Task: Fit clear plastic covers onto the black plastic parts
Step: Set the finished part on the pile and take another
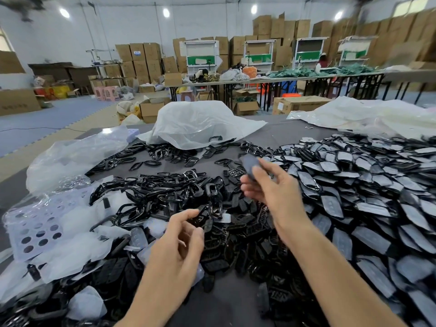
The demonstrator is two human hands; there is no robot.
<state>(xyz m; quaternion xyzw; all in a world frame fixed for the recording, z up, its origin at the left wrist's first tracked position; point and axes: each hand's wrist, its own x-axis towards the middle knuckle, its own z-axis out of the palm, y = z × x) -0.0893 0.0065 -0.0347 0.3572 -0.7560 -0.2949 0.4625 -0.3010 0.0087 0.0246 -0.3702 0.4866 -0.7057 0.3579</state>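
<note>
My right hand (pixel 271 187) pinches a dark oblong plastic part (pixel 250 165), seemingly covered, above the heaps. My left hand (pixel 179 239) hovers, fingers loosely curled, empty. Rightward lies the finished pile of covered black parts (pixel 358 199). Many bare black plastic parts (pixel 238 234) remain, I judge.

The piece (pixel 250 164) at the fingertips of the right hand (pixel 276 192) is dull blue-grey. Right of those fingers, the covered parts (pixel 368 185) show black edges around frosted grey-white faces. Between the fingers of the 2 hands, the bare parts (pixel 165 199) are glossy black. Left of the fingers of the left hand (pixel 179 244), a pale lilac sheet (pixel 40 223) carries rows of round holes. Beyond the fingers are a milky-white bag (pixel 195 121) and a dark grey table (pixel 278 135).
</note>
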